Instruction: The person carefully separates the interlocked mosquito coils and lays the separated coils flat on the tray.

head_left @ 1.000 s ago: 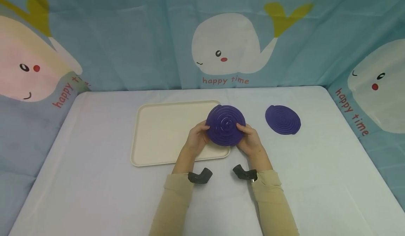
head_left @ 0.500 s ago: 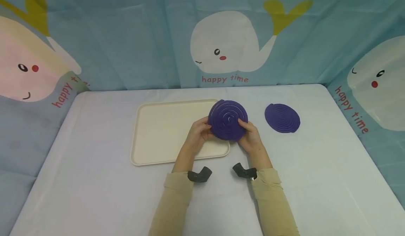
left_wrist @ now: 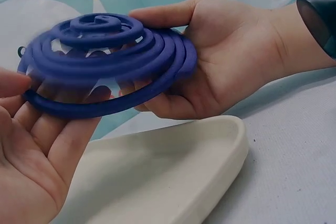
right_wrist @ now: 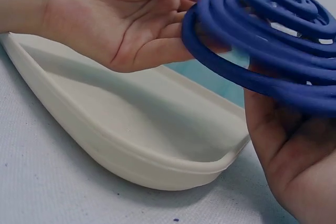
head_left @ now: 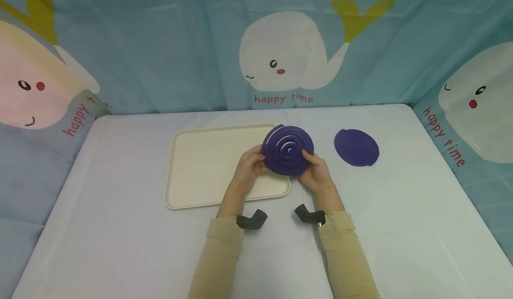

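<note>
Both hands hold a purple spiral coil (head_left: 286,152), a flat-wound disc, above the right end of a cream tray (head_left: 204,167). My left hand (head_left: 248,170) grips its left edge, with the thumb at the rim and fingers underneath. Opposite it, my right hand (head_left: 316,174) pinches the right edge, thumb on top. In the left wrist view the coil (left_wrist: 110,66) looks bluer; its middle rings rise in a low cone while the outermost ring sags, leaving gaps between turns. From the right wrist, the coil (right_wrist: 262,40) also shows spread rings, partly blurred.
A second purple spiral coil (head_left: 356,147) lies flat on the white table (head_left: 401,210), right of the tray. Behind the table hangs a blue curtain (head_left: 180,58) printed with whales. A black wrist mount (head_left: 251,220) sits at each sleeve cuff.
The hands have raised the coil slightly away from me. Its turns have spread apart, so white gaps now show between rings that looked closely packed a second ago.
</note>
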A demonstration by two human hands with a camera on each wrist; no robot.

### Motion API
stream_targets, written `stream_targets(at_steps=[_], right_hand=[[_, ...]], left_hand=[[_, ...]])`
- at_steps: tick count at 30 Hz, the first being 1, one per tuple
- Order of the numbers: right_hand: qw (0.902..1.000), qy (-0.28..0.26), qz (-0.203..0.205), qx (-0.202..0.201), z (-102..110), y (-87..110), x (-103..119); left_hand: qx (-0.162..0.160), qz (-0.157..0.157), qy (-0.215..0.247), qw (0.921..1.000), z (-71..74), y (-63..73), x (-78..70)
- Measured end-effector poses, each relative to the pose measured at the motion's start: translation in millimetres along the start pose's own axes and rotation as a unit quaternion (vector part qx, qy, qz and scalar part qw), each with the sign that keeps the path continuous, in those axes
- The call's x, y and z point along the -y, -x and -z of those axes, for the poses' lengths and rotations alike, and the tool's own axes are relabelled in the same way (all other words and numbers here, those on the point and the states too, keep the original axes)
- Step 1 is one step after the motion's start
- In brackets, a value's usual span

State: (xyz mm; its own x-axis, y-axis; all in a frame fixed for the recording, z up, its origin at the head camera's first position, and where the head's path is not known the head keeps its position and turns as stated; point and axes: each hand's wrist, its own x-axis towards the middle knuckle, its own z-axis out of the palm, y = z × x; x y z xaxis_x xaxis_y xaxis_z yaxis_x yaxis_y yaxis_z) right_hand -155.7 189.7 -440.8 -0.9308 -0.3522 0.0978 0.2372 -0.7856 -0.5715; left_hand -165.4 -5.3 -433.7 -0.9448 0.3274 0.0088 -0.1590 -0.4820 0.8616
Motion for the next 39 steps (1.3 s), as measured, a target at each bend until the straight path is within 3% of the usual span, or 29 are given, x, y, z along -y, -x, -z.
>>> stream_targets(at_steps=[12,18,25,31,39], right_hand=[[0.9990,-0.023,-0.011,0.036,0,-0.6,1],[0.9986,0.039,0.007,-0.036,-3,-3.6,1],[0.9802,0.143,0.034,-0.133,-5,-6.9,1],[0.9672,0.180,0.057,-0.170,-5,-9.3,2],[0.9633,0.182,0.071,-0.184,-5,-10.1,2]], left_hand=[[0.017,-0.005,-0.010,0.9998,1.0,-0.6,1.0],[0.019,-0.012,-0.003,0.9997,1.4,-0.8,1.2],[-0.015,-0.026,0.009,0.9995,1.2,-1.8,0.4],[-0.027,-0.026,0.012,0.9992,2.9,-2.8,1.5],[-0.029,-0.031,0.027,0.9987,2.6,-3.4,1.5]])
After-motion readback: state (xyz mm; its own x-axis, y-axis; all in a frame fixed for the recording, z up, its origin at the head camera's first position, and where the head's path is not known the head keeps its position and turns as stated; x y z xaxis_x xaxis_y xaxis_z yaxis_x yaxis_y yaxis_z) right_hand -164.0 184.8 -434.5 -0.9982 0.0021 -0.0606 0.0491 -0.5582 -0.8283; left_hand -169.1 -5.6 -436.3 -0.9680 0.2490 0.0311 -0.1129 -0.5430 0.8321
